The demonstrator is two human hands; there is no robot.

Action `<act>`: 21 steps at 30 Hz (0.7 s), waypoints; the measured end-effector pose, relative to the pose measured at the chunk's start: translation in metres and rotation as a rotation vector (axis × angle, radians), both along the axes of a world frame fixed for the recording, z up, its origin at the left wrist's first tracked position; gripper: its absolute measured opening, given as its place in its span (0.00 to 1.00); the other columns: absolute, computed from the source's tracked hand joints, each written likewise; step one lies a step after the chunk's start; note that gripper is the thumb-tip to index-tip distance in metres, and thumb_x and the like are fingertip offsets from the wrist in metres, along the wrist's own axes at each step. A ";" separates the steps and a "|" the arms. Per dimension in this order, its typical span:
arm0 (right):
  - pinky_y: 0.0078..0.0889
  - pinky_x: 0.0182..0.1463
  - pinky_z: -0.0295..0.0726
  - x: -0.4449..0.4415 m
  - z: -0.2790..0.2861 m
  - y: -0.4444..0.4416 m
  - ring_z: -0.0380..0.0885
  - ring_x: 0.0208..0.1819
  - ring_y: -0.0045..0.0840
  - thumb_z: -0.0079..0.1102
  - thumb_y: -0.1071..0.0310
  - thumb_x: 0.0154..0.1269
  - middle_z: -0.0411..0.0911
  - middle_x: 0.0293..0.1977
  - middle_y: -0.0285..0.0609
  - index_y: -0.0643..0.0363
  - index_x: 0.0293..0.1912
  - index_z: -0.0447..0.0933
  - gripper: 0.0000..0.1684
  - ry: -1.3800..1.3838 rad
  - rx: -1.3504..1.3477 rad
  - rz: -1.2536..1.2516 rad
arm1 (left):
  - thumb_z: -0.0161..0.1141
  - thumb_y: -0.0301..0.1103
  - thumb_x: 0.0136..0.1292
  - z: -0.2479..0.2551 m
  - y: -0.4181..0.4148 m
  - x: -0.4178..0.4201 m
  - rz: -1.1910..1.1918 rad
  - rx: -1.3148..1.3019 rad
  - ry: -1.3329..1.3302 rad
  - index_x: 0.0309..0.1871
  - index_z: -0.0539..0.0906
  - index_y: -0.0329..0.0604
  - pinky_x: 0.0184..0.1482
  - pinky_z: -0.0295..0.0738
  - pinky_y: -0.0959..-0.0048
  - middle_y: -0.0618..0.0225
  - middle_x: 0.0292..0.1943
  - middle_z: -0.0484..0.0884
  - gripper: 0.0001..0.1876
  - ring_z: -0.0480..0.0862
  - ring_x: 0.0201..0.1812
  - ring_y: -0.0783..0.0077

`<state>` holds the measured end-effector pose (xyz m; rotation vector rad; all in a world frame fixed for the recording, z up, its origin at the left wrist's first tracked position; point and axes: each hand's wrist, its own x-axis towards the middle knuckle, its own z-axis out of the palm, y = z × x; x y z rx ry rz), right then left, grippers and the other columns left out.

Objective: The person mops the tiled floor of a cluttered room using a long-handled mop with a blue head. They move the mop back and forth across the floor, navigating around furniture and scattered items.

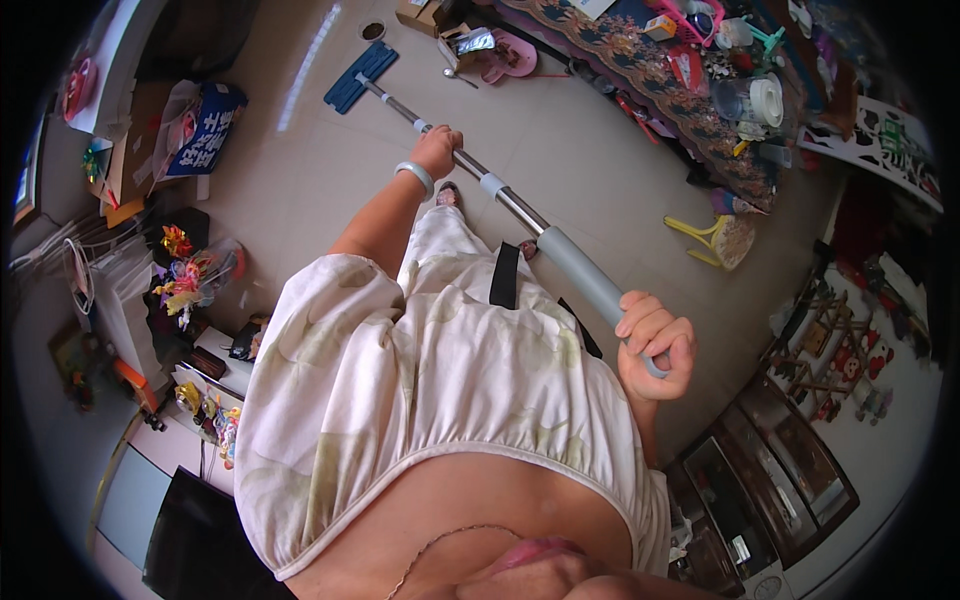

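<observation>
A flat mop with a blue head point(361, 76) rests on the tiled floor, its telescopic metal pole point(523, 211) running diagonally back towards my body. My left hand point(437, 150), with a pale bangle point(417, 180) on the wrist, is wrapped around the lower pole. Around the end of the grey handle point(577, 264) close the fingers of my right hand point(655, 345); the handle's tip shows beneath them. Beyond the mop head stands a small round container point(372, 30) with dark contents. One of my shoes point(448, 195) shows below the pole.
A pink slipper-like item point(514, 56) and cardboard box point(420, 15) lie beside a table with a patterned cloth point(637, 82), crowded with items. A yellow-legged stool point(731, 241) stands at right. Bags, including a blue one point(210, 129), line the left. A dark cabinet point(780, 457) is lower right.
</observation>
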<state>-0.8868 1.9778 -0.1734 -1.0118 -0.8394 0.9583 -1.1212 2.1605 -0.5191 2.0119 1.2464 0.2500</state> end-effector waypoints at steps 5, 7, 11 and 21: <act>0.40 0.31 0.64 0.060 0.031 -0.045 0.62 0.15 0.27 0.35 0.63 0.62 0.63 0.11 0.38 0.54 0.22 0.60 0.14 -0.051 0.095 -0.006 | 0.52 0.19 0.43 0.058 -0.045 0.066 -0.164 0.130 0.038 0.26 0.78 0.45 0.45 0.71 0.61 0.62 0.29 0.78 0.09 0.78 0.40 0.55; 0.36 0.28 0.61 0.093 0.059 -0.069 0.59 0.14 0.24 0.33 0.60 0.65 0.62 0.11 0.34 0.52 0.23 0.61 0.15 -0.072 0.145 -0.049 | 0.53 0.20 0.42 0.078 -0.076 0.111 -0.169 0.153 -0.101 0.25 0.77 0.45 0.42 0.71 0.61 0.63 0.26 0.78 0.08 0.78 0.37 0.55; 0.32 0.30 0.58 0.170 0.097 -0.146 0.59 0.15 0.20 0.31 0.55 0.69 0.61 0.10 0.32 0.50 0.25 0.60 0.18 -0.062 0.220 -0.098 | 0.55 0.20 0.38 0.123 -0.132 0.193 -0.280 0.169 -0.233 0.25 0.77 0.47 0.39 0.70 0.62 0.64 0.26 0.77 0.09 0.77 0.36 0.55; 0.32 0.33 0.59 0.255 0.133 -0.312 0.57 0.16 0.19 0.34 0.59 0.67 0.58 0.09 0.32 0.50 0.23 0.57 0.15 -0.093 0.123 -0.456 | 0.57 0.23 0.42 0.146 -0.250 0.359 -0.798 -0.014 -0.170 0.27 0.77 0.46 0.43 0.73 0.63 0.64 0.29 0.78 0.08 0.79 0.40 0.58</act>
